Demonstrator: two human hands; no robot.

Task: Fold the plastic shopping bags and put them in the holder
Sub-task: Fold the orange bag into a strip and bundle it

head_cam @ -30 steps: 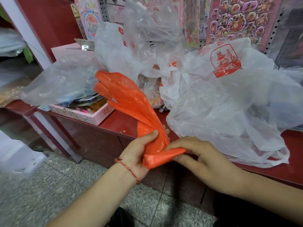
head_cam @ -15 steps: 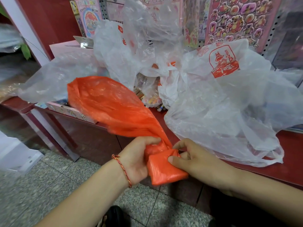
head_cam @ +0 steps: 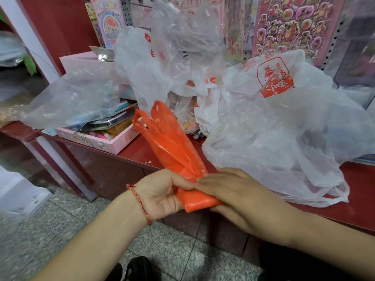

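Orange bag (head_cam: 172, 147), ballooned wide half a second ago, now runs as a narrow gathered strip from your hands up over the edge of the red shelf (head_cam: 140, 154), handles uppermost. Your left hand (head_cam: 162, 195) pinches the strip under its thumb; your right hand (head_cam: 233, 191) lies flat, fingers straight, pressing the folded lower end it was pinching before. By that reading one fold is set and most of the strip awaits. Beside it, a pink box (head_cam: 95, 141) holds small packets under a clear bag (head_cam: 73, 100); a white printed bag (head_cam: 274, 122) is heaped to the right; no holder is visible
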